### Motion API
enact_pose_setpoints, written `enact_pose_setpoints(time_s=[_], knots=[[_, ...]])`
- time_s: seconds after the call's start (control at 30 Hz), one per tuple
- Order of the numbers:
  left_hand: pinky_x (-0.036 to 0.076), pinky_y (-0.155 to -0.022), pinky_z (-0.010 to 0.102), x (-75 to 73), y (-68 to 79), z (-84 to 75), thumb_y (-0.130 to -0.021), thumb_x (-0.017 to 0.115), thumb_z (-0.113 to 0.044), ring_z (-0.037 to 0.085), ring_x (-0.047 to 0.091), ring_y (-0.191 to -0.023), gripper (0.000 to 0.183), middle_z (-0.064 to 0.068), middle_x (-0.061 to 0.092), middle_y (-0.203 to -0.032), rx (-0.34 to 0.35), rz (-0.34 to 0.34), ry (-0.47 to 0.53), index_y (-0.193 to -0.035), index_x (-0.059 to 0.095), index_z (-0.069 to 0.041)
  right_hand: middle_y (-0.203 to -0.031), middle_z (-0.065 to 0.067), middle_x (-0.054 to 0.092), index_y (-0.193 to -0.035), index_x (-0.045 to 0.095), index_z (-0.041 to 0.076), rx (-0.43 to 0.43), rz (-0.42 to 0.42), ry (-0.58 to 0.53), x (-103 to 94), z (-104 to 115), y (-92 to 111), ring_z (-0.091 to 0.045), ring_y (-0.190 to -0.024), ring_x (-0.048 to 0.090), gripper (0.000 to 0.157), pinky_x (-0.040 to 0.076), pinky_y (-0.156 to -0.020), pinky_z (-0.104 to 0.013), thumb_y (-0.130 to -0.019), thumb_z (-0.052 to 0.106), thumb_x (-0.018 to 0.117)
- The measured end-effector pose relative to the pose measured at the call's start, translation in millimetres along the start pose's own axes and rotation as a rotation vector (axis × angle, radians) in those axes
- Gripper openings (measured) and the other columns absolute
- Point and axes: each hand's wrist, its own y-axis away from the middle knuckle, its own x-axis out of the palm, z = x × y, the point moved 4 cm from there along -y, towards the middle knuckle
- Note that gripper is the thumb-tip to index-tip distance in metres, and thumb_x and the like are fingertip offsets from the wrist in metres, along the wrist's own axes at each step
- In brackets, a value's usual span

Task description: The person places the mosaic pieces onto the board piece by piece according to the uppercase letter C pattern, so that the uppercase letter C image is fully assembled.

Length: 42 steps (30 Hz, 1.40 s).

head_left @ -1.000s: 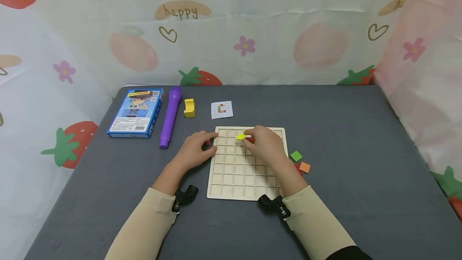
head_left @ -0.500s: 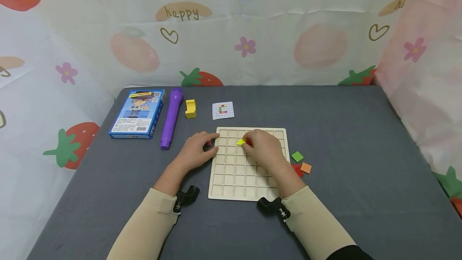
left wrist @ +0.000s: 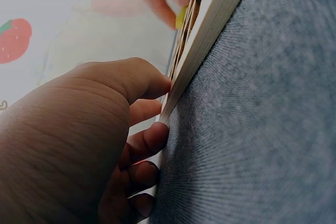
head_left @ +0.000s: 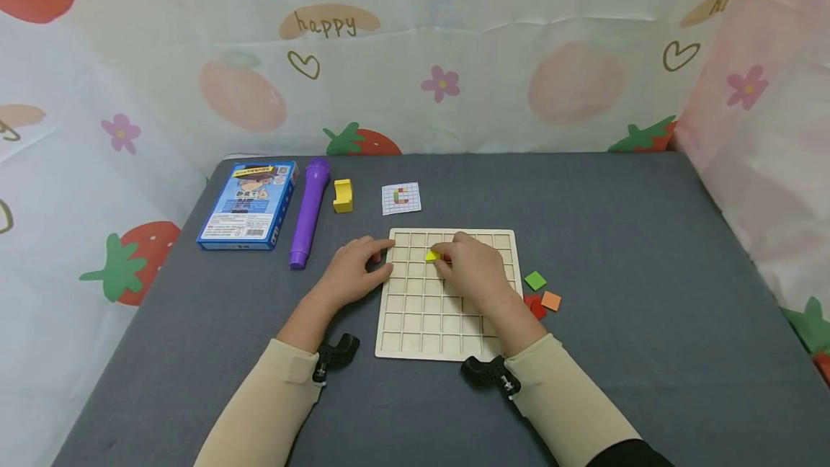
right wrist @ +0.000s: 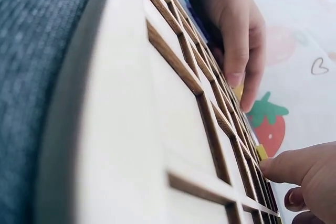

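Note:
A pale wooden grid board (head_left: 411,323) lies on the grey table. My left hand (head_left: 352,270) touches its left edge with the thumb and index finger; the other fingers bend loosely beside it in the left wrist view. Over the upper middle squares, my right hand (head_left: 476,269) pinches a small yellow tile (head_left: 431,256) at the thumb and index fingertips. A bit of red shows under those fingers, mostly hidden. In the right wrist view the yellow tile (right wrist: 262,152) sits at the thumb tip, just at the grid. Right of the board lie a green tile (head_left: 535,280), an orange tile (head_left: 551,300) and red tiles (head_left: 534,306).
Behind the board lies a small card (head_left: 401,198) printed with a grid and a coloured pattern. To its left are a yellow notched block (head_left: 343,196), a purple stick (head_left: 310,213) and a blue box (head_left: 248,205). A printed cloth hangs behind the table.
My right hand has shifted slightly down with the yellow tile, which now sits closer to the grid. The red tiles at the right show more. My left hand stays at the board's edge.

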Motion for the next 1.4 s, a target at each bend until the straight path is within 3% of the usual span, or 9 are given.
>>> enact_pose_setpoints(time_s=[0.3, 0.67, 0.87, 1.1, 1.4], knots=[[0.035, -0.077, 0.041, 1.3, -0.7, -0.8, -0.097, 0.067, -0.026, 0.02, 0.047, -0.08, 0.044, 0.001, 0.054, -0.089, -0.01, 0.008, 0.005, -0.138, 0.066, -0.011, -0.088, -0.003, 0.058, -0.122, 0.079, 0.023, 0.047, 0.025, -0.012, -3.0, -2.6, 2.3, -0.016, -0.067, 0.052, 0.026, 0.042, -0.053, -0.031, -0.099, 0.027, 0.067], [0.035, -0.077, 0.041, 2.8, -1.9, -0.8, -0.098, 0.067, -0.027, 0.02, 0.047, -0.081, 0.044, 0.001, 0.053, -0.09, -0.009, 0.011, 0.007, -0.139, 0.065, -0.012, -0.081, 0.003, 0.056, -0.103, 0.085, 0.022, 0.082, -0.079, -0.112, -3.6, -7.6, 3.1, -0.014, -0.069, 0.056, 0.014, 0.044, -0.055, -0.032, -0.095, 0.026, 0.075], [0.035, -0.078, 0.041, 3.2, -1.1, -0.2, -0.098, 0.067, -0.026, 0.021, 0.047, -0.081, 0.044, 0.001, 0.053, -0.09, -0.02, 0.017, 0.008, -0.139, 0.065, -0.012, -0.083, 0.001, 0.057, -0.107, 0.084, 0.021, 0.091, -0.034, -0.184, -3.4, -9.0, 3.5, -0.014, -0.069, 0.053, 0.016, 0.043, -0.055, -0.032, -0.094, 0.026, 0.076], [0.035, -0.078, 0.041, 3.6, 0.2, 0.1, -0.098, 0.067, -0.027, 0.021, 0.047, -0.082, 0.044, 0.002, 0.054, -0.091, -0.022, 0.021, 0.014, -0.139, 0.065, -0.012, -0.089, 0.0, 0.06, -0.111, 0.083, 0.022, 0.083, 0.009, -0.166, -7.3, -9.4, 3.5, -0.015, -0.07, 0.055, 0.019, 0.044, -0.057, -0.032, -0.093, 0.024, 0.076], [0.035, -0.079, 0.042, 2.2, 0.1, 1.2, -0.098, 0.066, -0.027, 0.021, 0.047, -0.081, 0.044, 0.001, 0.053, -0.09, -0.024, 0.024, 0.007, -0.139, 0.065, -0.012, -0.082, -0.003, 0.051, -0.124, 0.077, 0.017, 0.076, -0.007, -0.235, -38.0, -20.7, 8.4, -0.019, -0.068, 0.044, 0.029, 0.035, -0.057, -0.034, -0.097, 0.027, 0.072]])
